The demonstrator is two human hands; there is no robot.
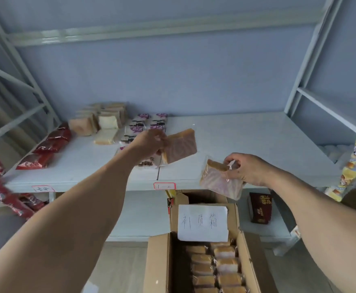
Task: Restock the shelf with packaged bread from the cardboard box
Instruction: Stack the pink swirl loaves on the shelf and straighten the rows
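My left hand (149, 142) grips a clear packet of pink-swirled bread (180, 145) and holds it tilted above the middle of the white shelf (246, 149). My right hand (243, 169) pinches a second packet of the same bread (220, 182) by its wrapper, over the shelf's front edge. The open cardboard box (158, 263) stands below, with a handwritten paper label (202, 222) on its flap and several bread packets (215, 265) stacked inside.
On the shelf's left part lie red packets (52, 144), plain and pink bread packets (98, 122) and purple-printed packets (146, 123). A dark red carton (260, 207) stands on the lower shelf. Yellow packets (352, 163) hang at the right. Metal uprights frame both sides.
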